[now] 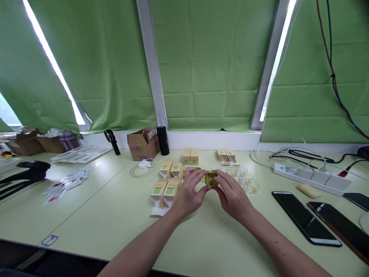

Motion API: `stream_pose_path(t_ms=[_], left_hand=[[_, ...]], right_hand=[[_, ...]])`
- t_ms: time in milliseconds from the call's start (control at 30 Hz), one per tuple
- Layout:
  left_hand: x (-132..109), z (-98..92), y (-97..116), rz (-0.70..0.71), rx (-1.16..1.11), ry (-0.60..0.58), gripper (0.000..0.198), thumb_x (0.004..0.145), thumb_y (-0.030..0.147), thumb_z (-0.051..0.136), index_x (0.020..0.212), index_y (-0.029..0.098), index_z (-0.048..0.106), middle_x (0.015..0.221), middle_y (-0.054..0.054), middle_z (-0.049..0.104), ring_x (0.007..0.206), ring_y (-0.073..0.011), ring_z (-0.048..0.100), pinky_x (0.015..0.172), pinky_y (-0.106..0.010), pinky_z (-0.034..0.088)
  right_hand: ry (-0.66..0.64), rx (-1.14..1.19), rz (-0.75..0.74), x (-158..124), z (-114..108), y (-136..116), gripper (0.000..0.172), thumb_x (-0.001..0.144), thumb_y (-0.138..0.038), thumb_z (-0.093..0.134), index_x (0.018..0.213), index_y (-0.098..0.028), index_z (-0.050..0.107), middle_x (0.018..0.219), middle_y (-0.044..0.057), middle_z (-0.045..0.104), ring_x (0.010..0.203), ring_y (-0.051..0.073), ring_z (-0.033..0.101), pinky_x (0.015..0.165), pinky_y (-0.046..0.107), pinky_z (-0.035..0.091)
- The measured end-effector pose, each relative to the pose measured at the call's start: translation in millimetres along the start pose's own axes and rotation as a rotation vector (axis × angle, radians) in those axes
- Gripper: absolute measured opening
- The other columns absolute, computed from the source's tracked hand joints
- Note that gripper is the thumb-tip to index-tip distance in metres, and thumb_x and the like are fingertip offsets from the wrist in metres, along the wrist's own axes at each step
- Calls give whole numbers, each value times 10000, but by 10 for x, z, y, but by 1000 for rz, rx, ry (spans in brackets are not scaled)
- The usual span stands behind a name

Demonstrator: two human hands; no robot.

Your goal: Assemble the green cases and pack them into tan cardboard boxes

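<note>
Between both hands, just above the table, is a small olive-green square container [211, 179], its hollow side turned towards me; it may be a tin. My left hand [192, 191] pinches it from the left with fingers and thumb. From the right, my right hand [232, 194] grips the same container, its fingertips along the top edge. Several clear round cups [253, 187] with yellow bits in them stand just beyond my right hand. Left of my left hand are several small kraft boxes [158, 191] with green labels, their flaps open. Part of a green item behind my left fingers is hidden.
Two kraft boxes [190, 156] stand farther back, with open ones [227, 157] to their right. A cardboard box [143, 144] and black cylinder [163, 141] are near the wall. Phones [305, 218] and a power strip [311, 178] lie at right; sachets [67, 182] lie at left.
</note>
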State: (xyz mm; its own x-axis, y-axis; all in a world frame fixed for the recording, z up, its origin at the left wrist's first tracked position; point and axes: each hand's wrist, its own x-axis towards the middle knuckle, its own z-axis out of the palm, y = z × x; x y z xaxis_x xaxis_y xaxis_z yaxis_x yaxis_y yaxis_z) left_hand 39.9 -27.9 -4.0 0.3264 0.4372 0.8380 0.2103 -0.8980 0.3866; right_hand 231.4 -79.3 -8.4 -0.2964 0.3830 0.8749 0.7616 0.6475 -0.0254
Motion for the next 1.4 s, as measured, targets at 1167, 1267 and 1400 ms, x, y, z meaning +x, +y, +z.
stream_pose_path(t_ms=[1167, 1267, 1400], left_hand=[[-14, 27, -25, -77, -54, 28, 381, 955, 306, 763, 1325, 242, 702, 1167, -118, 750, 1141, -295, 574, 974, -494, 544], [-27, 43, -38, -200, -117, 33, 376, 952, 329, 762, 1316, 248, 708, 1129, -107, 704, 1082, -262, 610, 899, -427, 579], [-29, 62, -55, -311, -157, 65, 325, 943, 352, 766, 1248, 245, 734, 1114, -88, 668, 976, -209, 659, 859, -372, 593]], right_hand=[[42, 209, 201, -19, -13, -62, 504, 1035, -161, 565, 1510, -268, 432, 1461, 162, 629, 1351, 311, 639, 1070, 527, 614], [37, 276, 270, -11, -32, -86, 493, 1032, -198, 564, 1501, -267, 428, 1511, 169, 576, 1304, 313, 657, 1041, 532, 622], [40, 331, 306, -5, -26, -92, 455, 1026, -233, 568, 1466, -259, 457, 1470, 171, 560, 1278, 316, 651, 1015, 520, 627]])
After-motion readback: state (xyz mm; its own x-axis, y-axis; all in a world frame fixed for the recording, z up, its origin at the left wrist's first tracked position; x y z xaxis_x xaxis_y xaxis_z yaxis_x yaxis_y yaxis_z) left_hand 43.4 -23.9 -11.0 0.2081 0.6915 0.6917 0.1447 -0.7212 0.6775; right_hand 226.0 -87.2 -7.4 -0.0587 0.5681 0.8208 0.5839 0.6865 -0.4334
